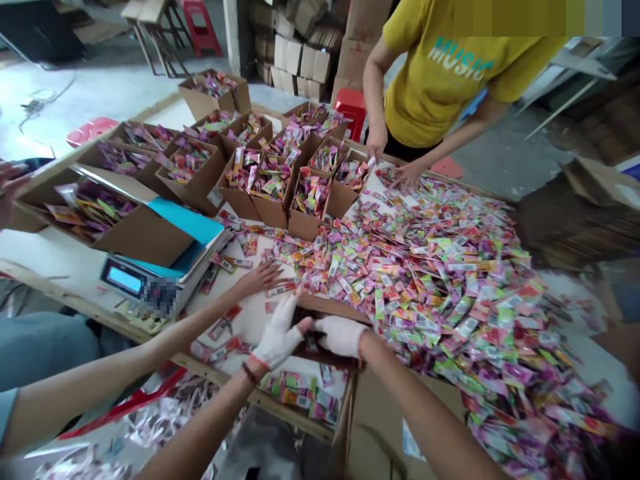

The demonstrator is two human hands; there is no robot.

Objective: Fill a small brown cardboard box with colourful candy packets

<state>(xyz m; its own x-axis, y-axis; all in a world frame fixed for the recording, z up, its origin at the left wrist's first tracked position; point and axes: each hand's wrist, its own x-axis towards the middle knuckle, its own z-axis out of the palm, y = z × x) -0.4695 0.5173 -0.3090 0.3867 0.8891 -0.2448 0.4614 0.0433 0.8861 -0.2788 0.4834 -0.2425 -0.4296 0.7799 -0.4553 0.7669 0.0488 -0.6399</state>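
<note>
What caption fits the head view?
Gloved left hand and right hand grip a cardboard box beside piled colourful packets.

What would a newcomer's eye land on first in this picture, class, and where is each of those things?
First, the huge heap of colourful packets spread over the table's middle and right. Next, the rows of open cardboard boxes filled with packets at the far left. Nearest the camera, the gloved left hand and right hand grip the edge of a brown carton, beside a weighing scale.
</note>
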